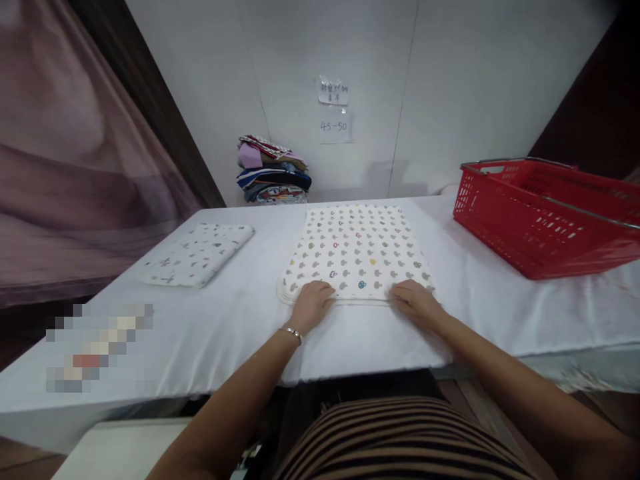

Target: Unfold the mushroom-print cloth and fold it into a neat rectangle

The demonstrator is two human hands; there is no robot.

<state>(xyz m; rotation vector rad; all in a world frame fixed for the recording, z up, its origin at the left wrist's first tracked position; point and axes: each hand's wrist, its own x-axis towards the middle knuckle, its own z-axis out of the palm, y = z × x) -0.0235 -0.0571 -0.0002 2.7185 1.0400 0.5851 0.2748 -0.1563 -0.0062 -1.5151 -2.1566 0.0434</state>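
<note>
One table [240, 333], covered in white cloth, filled the middle of the frame from left edge to right edge.

One mauve curtain [75, 153] hung across the upper left of the frame.

One red basket [545, 213] of plastic mesh, with metal handles, stood on the table at the right of the frame, well apart from the hands.

One spotted cloth [355, 250], white with grey and coloured dots, lay flat at the centre of the frame. Its near edge showed several stacked layers; their number could not be told.

One smaller folded cloth [200, 255], white with a sparse print, lay on the table at centre left, well apart from the spotted one.

One pile of folded clothes [273, 170], mixed colours, sat against the wall at the far edge of the table, upper centre. The count of pieces in it could not be told.

Two paper notes [333, 90] were stuck on the wall at top centre, one above the other.

Two hands rested on the near edge of the spotted cloth. The left hand [313, 303] lay palm down on the near left corner, fingers loosely curled, pressing rather than gripping. The right hand [415, 300] lay palm down on the near right corner, likewise flat, with nothing held.

One bracelet [291, 332] circled the left wrist.
</note>
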